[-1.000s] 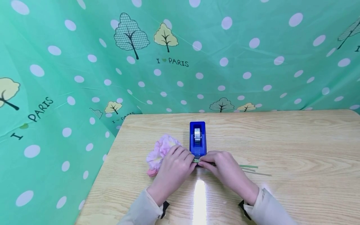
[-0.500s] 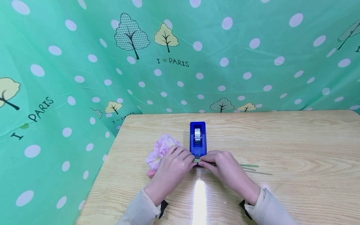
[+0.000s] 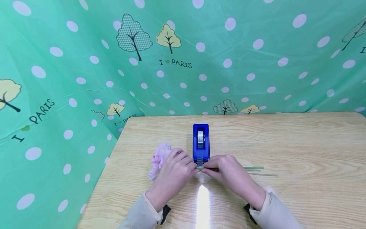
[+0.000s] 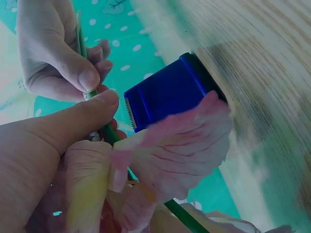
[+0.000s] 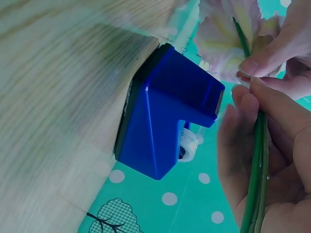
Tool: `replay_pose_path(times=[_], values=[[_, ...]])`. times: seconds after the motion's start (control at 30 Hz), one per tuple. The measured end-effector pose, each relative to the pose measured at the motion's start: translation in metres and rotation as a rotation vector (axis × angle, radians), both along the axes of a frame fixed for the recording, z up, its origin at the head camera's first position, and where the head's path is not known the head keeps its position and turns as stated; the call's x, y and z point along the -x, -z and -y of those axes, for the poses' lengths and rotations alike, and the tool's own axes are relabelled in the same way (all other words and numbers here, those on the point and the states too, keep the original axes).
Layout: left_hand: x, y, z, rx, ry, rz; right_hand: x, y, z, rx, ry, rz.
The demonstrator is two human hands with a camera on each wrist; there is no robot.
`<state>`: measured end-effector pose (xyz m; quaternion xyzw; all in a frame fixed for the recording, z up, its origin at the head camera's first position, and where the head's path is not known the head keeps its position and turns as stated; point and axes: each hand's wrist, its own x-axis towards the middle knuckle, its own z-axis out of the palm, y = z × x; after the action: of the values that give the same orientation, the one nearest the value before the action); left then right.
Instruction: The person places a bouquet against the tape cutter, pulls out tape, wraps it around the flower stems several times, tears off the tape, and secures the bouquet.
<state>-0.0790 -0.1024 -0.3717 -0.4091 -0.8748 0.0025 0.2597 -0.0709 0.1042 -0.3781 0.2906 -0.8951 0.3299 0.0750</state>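
At the near end of the blue tape dispenser (image 5: 163, 116), I have the left hand (image 3: 176, 172) and right hand (image 3: 228, 170) pinching the green flower stems (image 5: 255, 167), which lie left to right, lilac blossoms (image 3: 159, 159) left of both grips.

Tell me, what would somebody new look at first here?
Probably the bright blue tape dispenser, on the wooden table near the middle of the head view. Next, the pinkish-purple flowers by the left hand; both it and the right hand hold the green stems. Behind hangs a green dotted cloth.
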Motion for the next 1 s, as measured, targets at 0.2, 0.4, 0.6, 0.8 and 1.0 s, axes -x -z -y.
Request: replay_pose_path(times=[0.2, 0.4, 0.6, 0.8, 1.0], values=[[0.0003, 0.0001, -0.0013, -0.031, 0.034, -0.025, -0.0016, -0.0025, -0.0005, 0.012, 0.005, 0.062], [0.0007, 0.0026, -0.0016, -0.047, 0.043, -0.049, 0.0000, -0.0021, 0.0009, 0.036, 0.019, 0.174], [0.0014, 0.0064, -0.0012, -0.047, 0.043, -0.069, 0.0002, -0.0001, 0.0025, -0.010, 0.020, 0.240], [0.0015, 0.0082, -0.0012, -0.052, 0.046, -0.080, -0.0007, 0.0015, 0.0030, -0.032, 0.023, 0.250], [0.0017, 0.0097, -0.0021, -0.067, 0.043, -0.097, -0.0004, 0.0022, 0.0028, 0.004, 0.027, 0.222]])
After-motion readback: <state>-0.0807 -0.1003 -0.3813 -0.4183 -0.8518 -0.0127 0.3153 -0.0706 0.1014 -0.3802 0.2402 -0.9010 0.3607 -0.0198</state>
